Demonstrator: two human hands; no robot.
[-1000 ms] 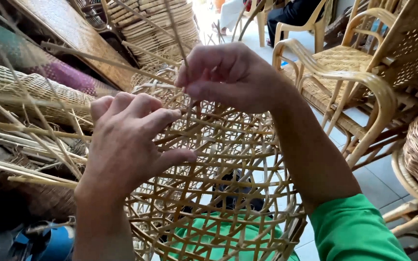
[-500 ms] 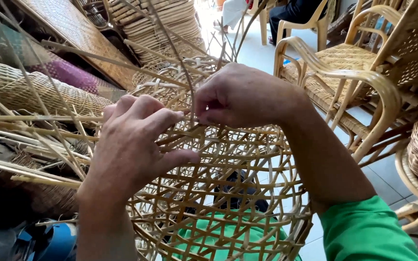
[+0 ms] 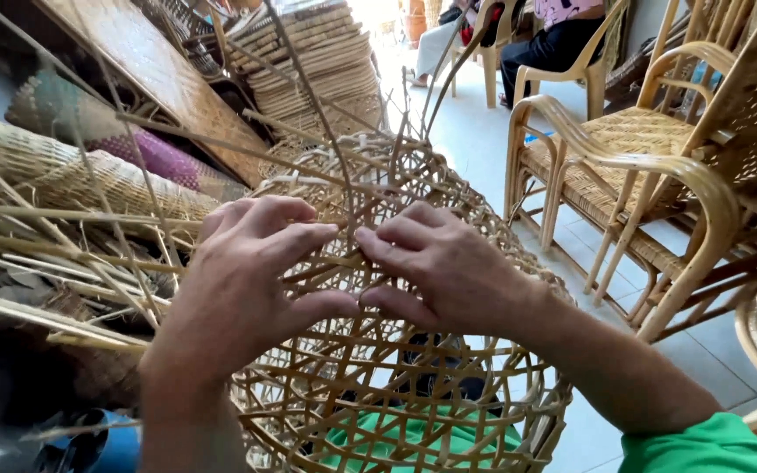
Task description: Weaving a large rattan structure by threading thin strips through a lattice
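Left hand (image 3: 242, 280) fingers curled, tips pressed on basket (image 3: 396, 385) weave, thumb under a strip; no full grip. Right hand (image 3: 444, 267) flat-ish, fingers spread, tips touching the same weave beside the left; whether it pinches a strand, cannot tell. Open-weave basket sits on lap, loose cane strips (image 3: 63, 236) left, chair (image 3: 650, 149) right.

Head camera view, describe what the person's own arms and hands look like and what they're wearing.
Both hands are bare, no gloves, rings or watch showing. The left hand and its forearm are uncovered as far as the frame shows. The right hand leads to a bare forearm ending in a bright green sleeve.
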